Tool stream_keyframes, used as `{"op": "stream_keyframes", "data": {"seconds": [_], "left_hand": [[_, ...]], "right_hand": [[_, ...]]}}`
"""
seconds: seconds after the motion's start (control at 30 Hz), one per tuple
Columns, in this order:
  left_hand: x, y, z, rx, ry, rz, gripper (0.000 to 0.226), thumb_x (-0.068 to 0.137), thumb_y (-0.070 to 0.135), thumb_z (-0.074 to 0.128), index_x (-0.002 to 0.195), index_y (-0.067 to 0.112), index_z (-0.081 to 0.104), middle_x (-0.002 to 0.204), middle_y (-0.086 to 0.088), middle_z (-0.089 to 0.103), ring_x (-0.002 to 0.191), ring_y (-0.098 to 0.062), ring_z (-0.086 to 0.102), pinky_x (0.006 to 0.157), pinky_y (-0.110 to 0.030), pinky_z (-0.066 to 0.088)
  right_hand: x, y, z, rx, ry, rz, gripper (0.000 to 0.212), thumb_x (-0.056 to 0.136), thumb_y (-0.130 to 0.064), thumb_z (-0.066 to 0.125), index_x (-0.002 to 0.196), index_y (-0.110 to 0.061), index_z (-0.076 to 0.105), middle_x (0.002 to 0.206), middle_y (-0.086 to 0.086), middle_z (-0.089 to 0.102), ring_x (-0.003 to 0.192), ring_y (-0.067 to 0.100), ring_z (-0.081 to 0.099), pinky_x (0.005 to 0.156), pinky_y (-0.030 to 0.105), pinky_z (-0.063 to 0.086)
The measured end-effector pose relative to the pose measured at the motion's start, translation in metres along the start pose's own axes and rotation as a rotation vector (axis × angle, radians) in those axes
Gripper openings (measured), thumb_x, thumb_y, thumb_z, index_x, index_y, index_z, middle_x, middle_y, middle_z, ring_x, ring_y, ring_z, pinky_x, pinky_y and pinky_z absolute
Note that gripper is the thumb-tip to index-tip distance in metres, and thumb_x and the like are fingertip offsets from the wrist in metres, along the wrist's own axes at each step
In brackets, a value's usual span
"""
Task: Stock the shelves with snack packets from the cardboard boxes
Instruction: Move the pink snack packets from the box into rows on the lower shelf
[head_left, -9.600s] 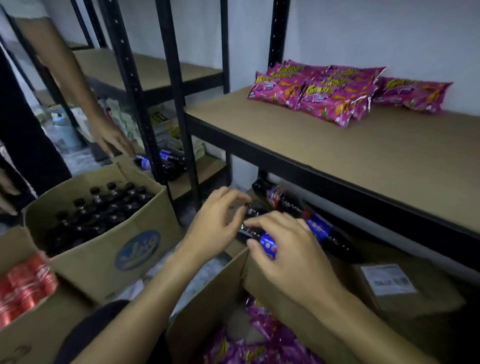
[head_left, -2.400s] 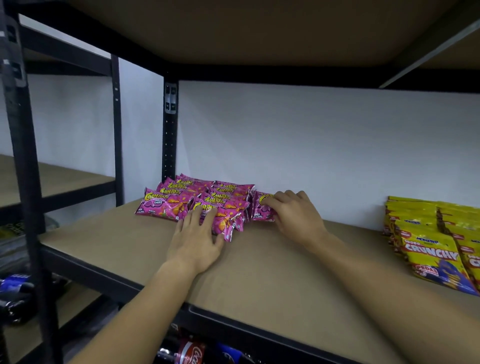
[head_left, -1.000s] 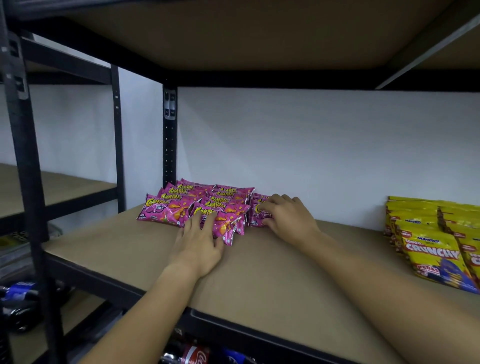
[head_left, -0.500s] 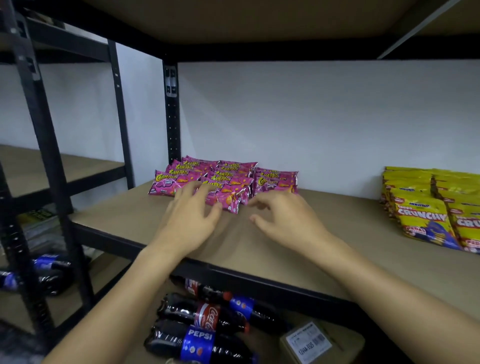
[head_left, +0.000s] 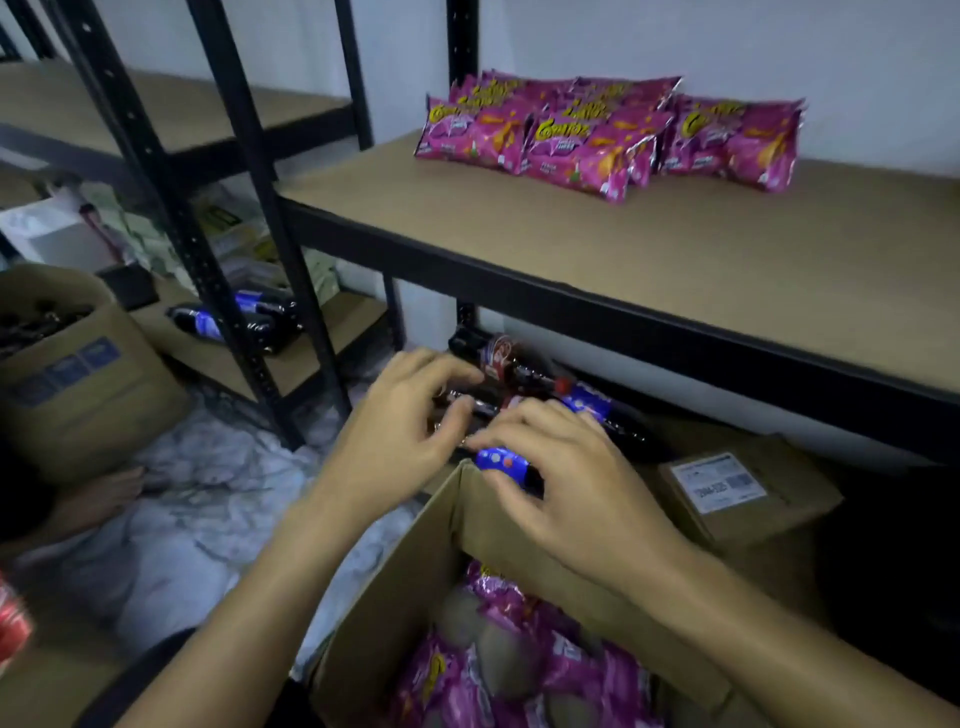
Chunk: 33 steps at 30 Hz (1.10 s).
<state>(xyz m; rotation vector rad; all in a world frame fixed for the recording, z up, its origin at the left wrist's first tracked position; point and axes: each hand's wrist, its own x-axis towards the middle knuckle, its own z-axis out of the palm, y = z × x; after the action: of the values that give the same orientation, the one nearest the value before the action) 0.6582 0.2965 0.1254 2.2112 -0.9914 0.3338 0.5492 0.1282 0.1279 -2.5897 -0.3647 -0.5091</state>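
Several pink snack packets (head_left: 597, 140) lie in a stack at the back left of the brown shelf board (head_left: 675, 260). Below me stands an open cardboard box (head_left: 395, 597) with more pink packets (head_left: 519, 670) inside. My left hand (head_left: 400, 441) and my right hand (head_left: 566, 488) hover side by side over the box's far rim. Both have loosely spread, slightly bent fingers and hold nothing. Behind the fingers lie cola bottles (head_left: 524, 379) on the lower shelf.
A black shelf post (head_left: 208, 249) stands to the left. Another cardboard box of dark bottles (head_left: 67, 374) sits at far left. A small labelled carton (head_left: 743, 493) lies under the shelf at right. More bottles (head_left: 239, 322) lie on the neighbouring low shelf. Crumpled plastic covers the floor (head_left: 197, 499).
Both hands have come off the packets on the shelf and dropped to the box rim. My view has tilted down from the shelf to the box.
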Motion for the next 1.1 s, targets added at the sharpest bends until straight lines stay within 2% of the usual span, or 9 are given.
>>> {"op": "stream_keyframes", "data": {"seconds": [0.17, 0.27, 0.37, 0.5, 0.63, 0.77, 0.83, 0.93, 1.1], "left_hand": [[-0.042, -0.030, 0.050, 0.011, -0.158, -0.174, 0.027, 0.089, 0.035, 0.047, 0.104, 0.023, 0.066, 0.097, 0.009, 0.058, 0.099, -0.018, 0.057, 0.083, -0.039, 0.050], [-0.060, -0.040, 0.078, 0.022, -0.340, -0.237, 0.029, 0.087, 0.039, 0.044, 0.102, 0.024, 0.064, 0.097, 0.005, 0.063, 0.096, -0.021, 0.060, 0.080, -0.039, 0.050], [-0.077, -0.044, 0.108, 0.041, -0.533, -0.248, 0.025, 0.088, 0.038, 0.045, 0.099, 0.025, 0.063, 0.096, 0.001, 0.068, 0.092, -0.024, 0.063, 0.077, -0.038, 0.051], [-0.102, -0.050, 0.149, 0.163, -0.817, -0.251, 0.015, 0.095, 0.031, 0.051, 0.098, 0.021, 0.062, 0.100, -0.004, 0.068, 0.094, -0.027, 0.063, 0.072, -0.034, 0.047], [-0.120, -0.073, 0.177, 0.272, -1.023, -0.256, 0.019, 0.096, 0.027, 0.052, 0.108, 0.015, 0.060, 0.112, -0.010, 0.063, 0.101, -0.032, 0.062, 0.081, -0.044, 0.053], [-0.131, -0.086, 0.199, 0.373, -1.173, -0.225, 0.020, 0.100, 0.022, 0.049, 0.114, 0.013, 0.060, 0.119, -0.012, 0.062, 0.105, -0.033, 0.063, 0.084, -0.044, 0.053], [-0.137, -0.088, 0.210, 0.420, -1.226, -0.195, 0.019, 0.101, 0.017, 0.048, 0.115, 0.012, 0.061, 0.121, -0.011, 0.062, 0.106, -0.030, 0.062, 0.081, -0.041, 0.051], [-0.149, -0.088, 0.225, 0.529, -1.336, -0.161, 0.031, 0.099, 0.006, 0.047, 0.129, 0.010, 0.058, 0.129, -0.011, 0.059, 0.115, -0.030, 0.059, 0.082, -0.040, 0.050], [-0.156, -0.095, 0.235, 0.604, -1.398, -0.137, 0.034, 0.099, 0.007, 0.048, 0.131, 0.014, 0.056, 0.130, -0.011, 0.058, 0.117, -0.029, 0.057, 0.089, -0.042, 0.052]], "right_hand": [[-0.046, 0.041, 0.067, -0.028, -0.208, 0.180, 0.026, 0.088, -0.033, 0.058, 0.114, -0.035, 0.065, 0.111, -0.018, 0.057, 0.109, 0.009, 0.054, 0.085, 0.031, 0.037], [-0.074, 0.060, 0.095, -0.036, -0.323, 0.288, 0.024, 0.088, -0.035, 0.059, 0.111, -0.035, 0.067, 0.107, -0.013, 0.060, 0.109, 0.014, 0.057, 0.093, 0.036, 0.042], [-0.100, 0.070, 0.116, -0.070, -0.455, 0.354, 0.027, 0.086, -0.035, 0.058, 0.111, -0.033, 0.068, 0.104, -0.008, 0.063, 0.108, 0.021, 0.060, 0.093, 0.039, 0.046], [-0.126, 0.078, 0.138, -0.119, -0.695, 0.356, 0.030, 0.092, -0.032, 0.059, 0.121, -0.027, 0.064, 0.118, -0.001, 0.063, 0.114, 0.023, 0.057, 0.092, 0.034, 0.043], [-0.142, 0.087, 0.163, -0.142, -0.901, 0.414, 0.033, 0.093, -0.032, 0.061, 0.124, -0.021, 0.061, 0.121, 0.005, 0.064, 0.110, 0.027, 0.062, 0.086, 0.037, 0.052], [-0.156, 0.093, 0.182, -0.130, -1.060, 0.458, 0.028, 0.094, -0.023, 0.055, 0.120, -0.017, 0.060, 0.114, 0.009, 0.064, 0.099, 0.030, 0.065, 0.071, 0.036, 0.052], [-0.162, 0.095, 0.187, -0.134, -1.116, 0.444, 0.023, 0.094, -0.020, 0.052, 0.115, -0.017, 0.061, 0.110, 0.009, 0.063, 0.094, 0.029, 0.064, 0.069, 0.035, 0.053], [-0.172, 0.098, 0.188, -0.129, -1.157, 0.450, 0.020, 0.093, -0.020, 0.055, 0.111, -0.020, 0.062, 0.108, 0.005, 0.063, 0.095, 0.025, 0.063, 0.077, 0.040, 0.056], [-0.178, 0.105, 0.186, -0.112, -1.189, 0.497, 0.028, 0.093, -0.020, 0.059, 0.120, -0.019, 0.062, 0.115, 0.004, 0.064, 0.101, 0.025, 0.064, 0.085, 0.044, 0.056]]}}
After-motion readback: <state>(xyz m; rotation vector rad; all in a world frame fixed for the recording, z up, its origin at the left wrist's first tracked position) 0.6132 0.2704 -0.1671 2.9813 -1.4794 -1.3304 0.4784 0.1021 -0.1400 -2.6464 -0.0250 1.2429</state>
